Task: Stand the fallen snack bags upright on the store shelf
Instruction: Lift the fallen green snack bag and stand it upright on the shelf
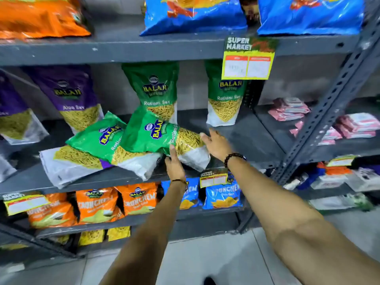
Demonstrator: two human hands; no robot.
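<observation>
On the grey middle shelf (236, 138) several green Ratlami Sev bags lie fallen in a pile. The top fallen green bag (156, 134) leans tilted over a second fallen green bag (98, 138), with a third bag (67, 161) flat beneath them. My left hand (174, 163) grips the lower edge of the top bag. My right hand (216, 142) touches that bag's right end with fingers spread. Two green bags stand upright behind: one (154, 87) at the centre, one (224, 103) to the right.
Purple Aloo Sev bags (70, 93) lean at the left of the same shelf. Orange and blue bags fill the shelf above; orange (96, 202) and blue (222, 196) Crunchem bags sit below. A yellow price tag (246, 58) hangs from the upper shelf edge. Pink packets (292, 109) lie on the right rack.
</observation>
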